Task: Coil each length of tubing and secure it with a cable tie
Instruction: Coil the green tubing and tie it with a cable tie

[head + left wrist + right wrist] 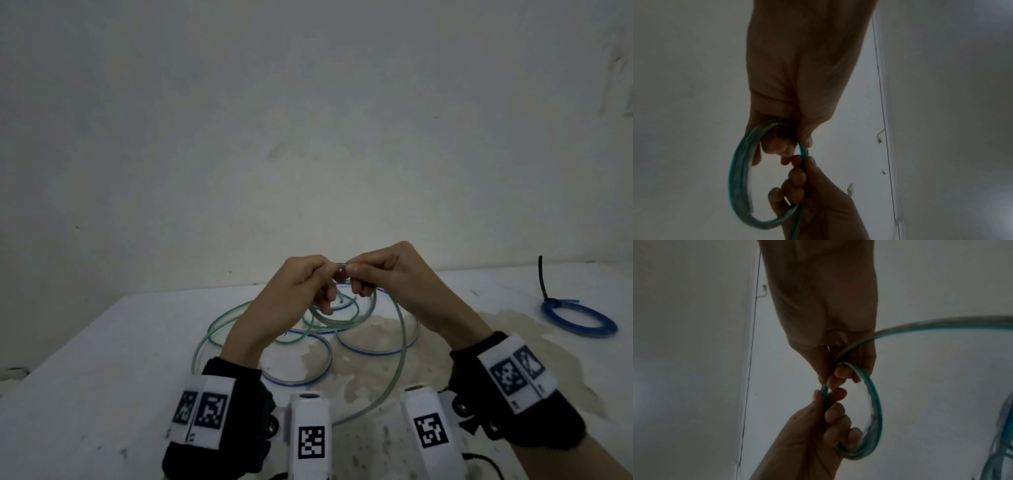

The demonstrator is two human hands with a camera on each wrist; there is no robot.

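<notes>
A clear green-striped tubing [400, 342] is lifted above the white table [85, 359]. A small coil [346, 317] of it hangs from both hands. My left hand [308, 277] pinches the top of the coil [737, 172] between thumb and fingers. My right hand [363, 270] pinches the same spot from the other side, its fingers curled round the coil [875, 415]. The rest of this tubing trails in loose loops onto the table. A clear blue-striped tubing [308, 380] lies loose under it.
At the far right of the table lies a blue tubing coil [579, 318] bound with a black cable tie [543, 277] that sticks upward. A brownish stain [376, 363] covers the table's middle. A bare wall rises behind.
</notes>
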